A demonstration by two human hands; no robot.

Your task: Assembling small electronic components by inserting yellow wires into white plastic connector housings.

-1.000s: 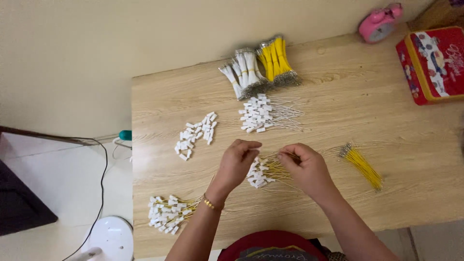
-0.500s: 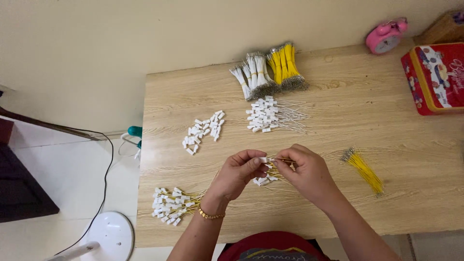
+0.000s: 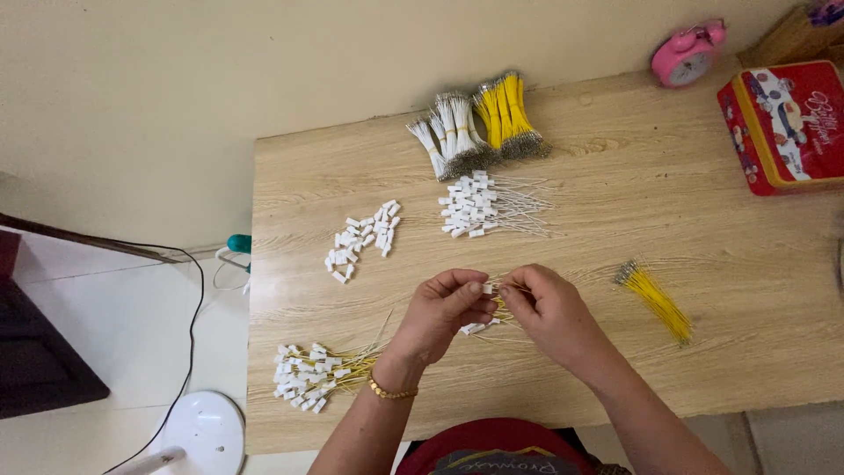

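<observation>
left hand [image 3: 444, 310] and right hand [image 3: 547, 312] pinch one white connector [image 3: 486, 288] with yellow wires together, bare wooden table [image 3: 747, 352] open at three o'clock past the loose yellow wire bunch [image 3: 655, 297].

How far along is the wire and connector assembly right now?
Done: a pile of yellow wires with white connectors at the near left. In hand: left hand and right hand pinch one connector with wire. Left: loose white connectors, loose yellow wires, bundled wires.
</observation>
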